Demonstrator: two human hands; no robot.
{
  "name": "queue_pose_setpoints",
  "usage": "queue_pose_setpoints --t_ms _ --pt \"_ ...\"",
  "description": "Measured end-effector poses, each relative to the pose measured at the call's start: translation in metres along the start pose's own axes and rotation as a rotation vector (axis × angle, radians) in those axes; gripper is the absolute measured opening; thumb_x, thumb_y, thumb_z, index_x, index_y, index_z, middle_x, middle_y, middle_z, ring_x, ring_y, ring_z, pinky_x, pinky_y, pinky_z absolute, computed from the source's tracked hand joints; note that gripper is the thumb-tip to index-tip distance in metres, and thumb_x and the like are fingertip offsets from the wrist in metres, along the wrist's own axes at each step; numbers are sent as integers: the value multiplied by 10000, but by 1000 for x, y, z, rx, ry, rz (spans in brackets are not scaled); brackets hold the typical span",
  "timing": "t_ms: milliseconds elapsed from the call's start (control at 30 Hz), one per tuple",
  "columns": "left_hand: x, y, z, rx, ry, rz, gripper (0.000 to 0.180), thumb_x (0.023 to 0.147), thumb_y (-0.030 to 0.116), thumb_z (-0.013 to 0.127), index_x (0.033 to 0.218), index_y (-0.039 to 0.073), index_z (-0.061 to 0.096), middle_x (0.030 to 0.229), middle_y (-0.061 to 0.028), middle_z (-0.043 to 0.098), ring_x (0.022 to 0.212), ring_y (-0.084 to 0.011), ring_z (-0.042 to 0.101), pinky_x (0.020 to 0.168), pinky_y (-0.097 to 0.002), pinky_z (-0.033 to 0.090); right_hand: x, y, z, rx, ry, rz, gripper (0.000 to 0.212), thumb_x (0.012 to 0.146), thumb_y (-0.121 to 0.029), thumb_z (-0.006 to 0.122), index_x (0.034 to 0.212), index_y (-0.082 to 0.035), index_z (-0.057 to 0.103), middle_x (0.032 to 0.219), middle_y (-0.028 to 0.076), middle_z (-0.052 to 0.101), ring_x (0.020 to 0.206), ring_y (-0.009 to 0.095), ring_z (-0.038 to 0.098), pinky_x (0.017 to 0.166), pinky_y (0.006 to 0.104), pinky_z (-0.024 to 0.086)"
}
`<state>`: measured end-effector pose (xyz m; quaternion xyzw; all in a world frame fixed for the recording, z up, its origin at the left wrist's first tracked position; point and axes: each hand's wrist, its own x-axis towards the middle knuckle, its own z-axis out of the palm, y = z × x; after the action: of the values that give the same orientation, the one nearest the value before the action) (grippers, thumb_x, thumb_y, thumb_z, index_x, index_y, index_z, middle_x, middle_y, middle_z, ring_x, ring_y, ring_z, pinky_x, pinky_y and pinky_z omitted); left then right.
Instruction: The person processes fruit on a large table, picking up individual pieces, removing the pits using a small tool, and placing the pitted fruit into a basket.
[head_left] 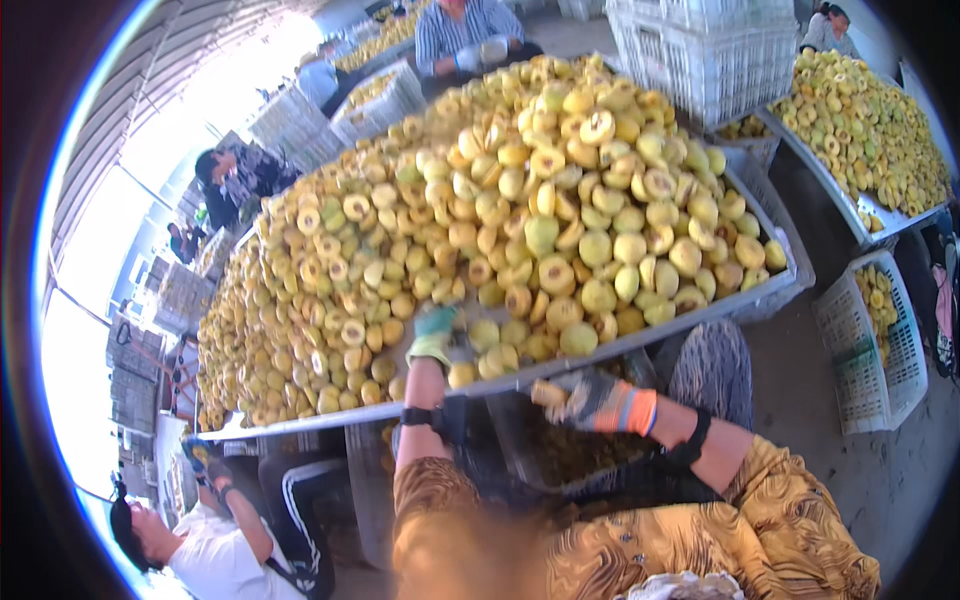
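A large heap of yellow peaches (540, 235), many of them halved, covers a pale-rimmed table (640, 340) in front of me. My left hand (434, 332), in a green and pale yellow glove, reaches over the table's near edge to the fruit. Its fingers are smeared and partly lost against the heap, so their grip does not show. To the right, just below the rim, my right hand (603, 402) wears a grey glove with an orange cuff. It is closed round a short tan wooden handle (548, 393); whatever the handle belongs to is hidden.
Below the near edge stands a crate (520, 440) with fruit inside. A white crate (875, 345) of peaches sits on the floor at right, beneath another heaped table (865, 150). Stacked crates (705, 60) rise beyond the table. A co-worker (215, 530) sits at my left; others work across.
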<state>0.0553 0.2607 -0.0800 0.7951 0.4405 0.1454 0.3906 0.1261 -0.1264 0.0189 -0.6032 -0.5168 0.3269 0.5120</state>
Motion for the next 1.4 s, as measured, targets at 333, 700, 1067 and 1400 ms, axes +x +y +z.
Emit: queue_pose_setpoints --t_ms 333,700,1067,1400 --pt "-170 131 24 -1294 -481 -96 411 943 381 452 1167 68 597 996 -100 683 685 -243 672 459 -289 497 11 33 -14 927 2 250 253 876 -107 639 1104 -31 559 860 -10 546 705 44 475 604 193 403" --pt "-197 129 85 -1331 -207 64 348 961 299 551 1170 22 582 1065 -71 638 970 -185 628 879 -320 510 21 64 -6 -160 142 267 515 870 -422 602 1275 -112 527 1186 176 609 1086 341 585 935 385 457" --pt "-208 132 107 -972 88 359 315 973 278 573 1113 -1 614 948 -24 584 772 -113 564 738 -260 473 19 61 -8 -333 -5 310 422 826 -230 637 1210 -69 574 1114 160 611 1110 316 535 976 401 413" --pt "-207 122 115 -1114 89 179 208 978 184 546 1082 16 613 915 -13 574 772 -72 532 705 -222 444 20 75 5 -441 167 281 358 798 -208 645 1118 -64 577 1106 169 612 1009 339 587 850 394 481"
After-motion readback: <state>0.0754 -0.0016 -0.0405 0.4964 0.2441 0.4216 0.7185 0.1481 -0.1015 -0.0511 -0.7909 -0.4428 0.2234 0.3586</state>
